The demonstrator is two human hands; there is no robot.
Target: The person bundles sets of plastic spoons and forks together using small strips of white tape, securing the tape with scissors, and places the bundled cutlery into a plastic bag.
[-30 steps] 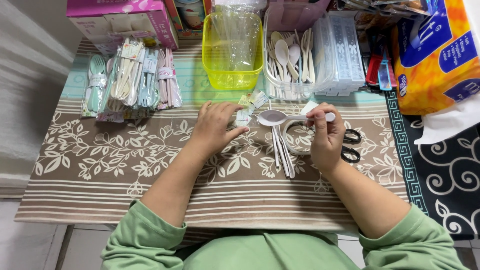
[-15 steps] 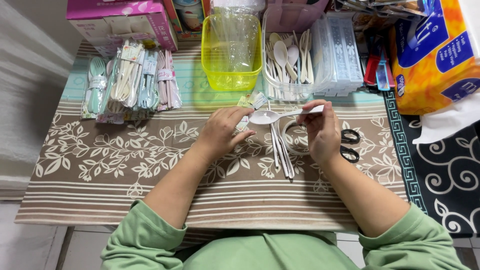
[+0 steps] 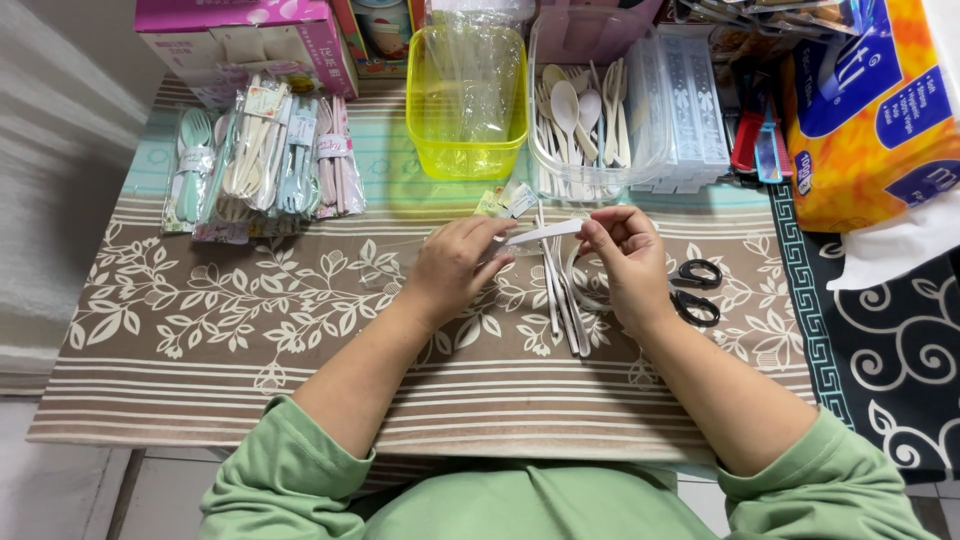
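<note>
Matt plastic spoon (image 3: 540, 233), glossy yellow plastic tub (image 3: 466, 100), woven tablecloth (image 3: 250, 300)

Leaf-patterned brown tablecloth (image 3: 200, 310), grey tiled floor (image 3: 60, 490), black scroll-patterned mat (image 3: 890, 340).

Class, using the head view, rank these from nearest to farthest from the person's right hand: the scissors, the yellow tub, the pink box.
From the right hand:
1. Scissors, just to its right on the mat.
2. Yellow tub, beyond the hands, toward the table's back.
3. Pink box, far back-left corner.
</note>
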